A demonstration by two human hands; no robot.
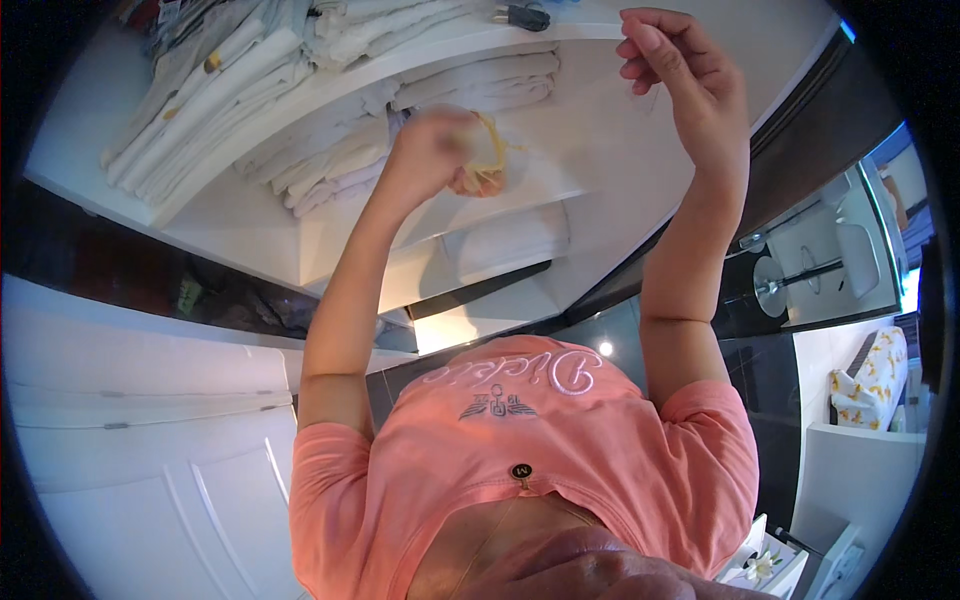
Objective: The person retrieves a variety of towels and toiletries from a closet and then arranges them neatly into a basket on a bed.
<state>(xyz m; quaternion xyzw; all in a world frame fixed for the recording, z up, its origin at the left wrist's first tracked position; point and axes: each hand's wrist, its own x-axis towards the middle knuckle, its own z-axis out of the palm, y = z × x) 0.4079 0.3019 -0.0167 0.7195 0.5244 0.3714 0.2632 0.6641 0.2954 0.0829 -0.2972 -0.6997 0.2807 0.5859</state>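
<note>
My left hand (pixel 435 150), partly blurred, is raised before a white shelf unit. It grips a small yellow and orange bundle (pixel 484 169), which looks like a thin bag or netting; what is inside cannot be made out. Behind that hand, folded white cloths (pixel 480 79) lie stacked on a shelf. Up at the right is my right hand (pixel 679 71), its thumb against the bent index finger and the other fingers curled. A faint clear edge shows just below those fingers, too thin to tell whether it is held.
On the upper shelf (pixel 247 112) stand more folded white textiles (pixel 217 105) and a dark plug or cord (pixel 523 16). A white folded item (pixel 510 240) sits on a lower shelf. White panelled doors (pixel 165 480) are at the left, a white stool (pixel 855 259) at the right.
</note>
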